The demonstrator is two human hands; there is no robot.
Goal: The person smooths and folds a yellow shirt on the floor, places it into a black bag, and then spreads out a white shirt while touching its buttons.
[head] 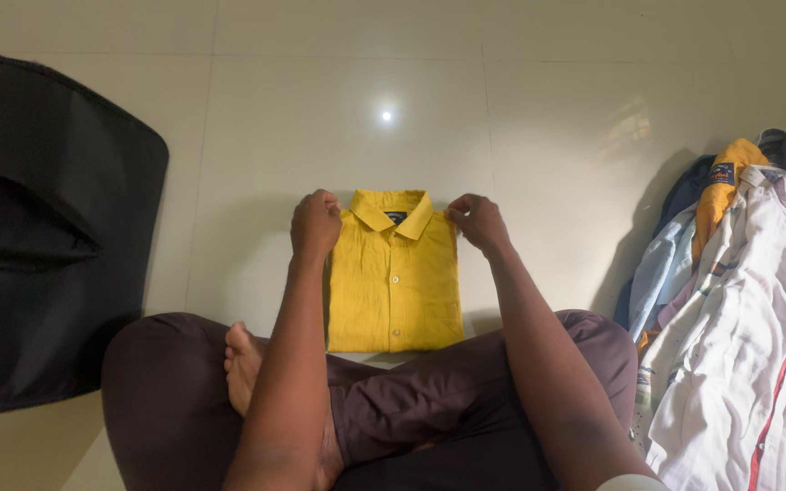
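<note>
Hands, two: left hand (316,225) and right hand (475,220) pinching one folded yellow shirt (394,286).

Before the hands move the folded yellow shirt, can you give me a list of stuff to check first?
1. Left hand grips the shoulder corner of the folded yellow button-up cotton shirt: ok.
2. Right hand pinches the other shoulder corner: ok.
3. Collar lies flat and centred, buttons face up: ok.
4. Side edges of the fold look straight and even: ok.
5. Glossy cream tiled floor beyond the shirt shows nothing lying on it: ok.
6. Heap of unfolded white and blue shirts on the right stays apart from the yellow one: ok.
7. Whether the sleeves are tucked neatly underneath: cannot tell.
</note>
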